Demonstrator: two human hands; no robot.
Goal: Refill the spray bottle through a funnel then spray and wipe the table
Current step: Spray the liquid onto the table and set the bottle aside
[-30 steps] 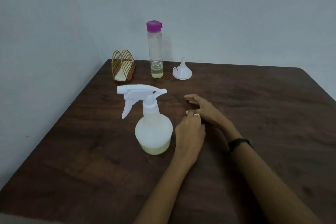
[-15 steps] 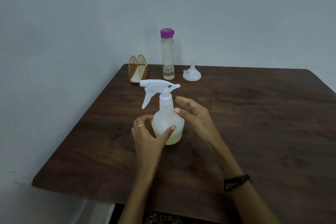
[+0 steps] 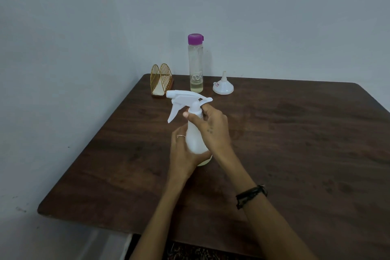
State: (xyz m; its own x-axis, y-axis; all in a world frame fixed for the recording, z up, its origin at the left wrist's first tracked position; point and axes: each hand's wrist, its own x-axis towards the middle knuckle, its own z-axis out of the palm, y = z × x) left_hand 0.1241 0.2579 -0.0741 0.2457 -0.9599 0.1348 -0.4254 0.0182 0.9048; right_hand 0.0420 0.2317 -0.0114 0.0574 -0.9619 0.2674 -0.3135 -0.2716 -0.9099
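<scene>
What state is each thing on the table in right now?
spray bottle: upright, spray head on, a little liquid inside
left hand: grips the bottle body
right hand: grips the bottle neck
refill bottle: upright, purple cap on, little liquid inside
funnel: upside down, spout up, unused
napkin holder: upright, holding napkins

Gold wire napkin holder (image 3: 161, 80) w/ a white napkin (image 3: 158, 91) inside, far-left corner by the wall (image 3: 84, 27). Black bracelet (image 3: 251, 196) on my wrist, thin ring (image 3: 181, 136) on a finger.
</scene>
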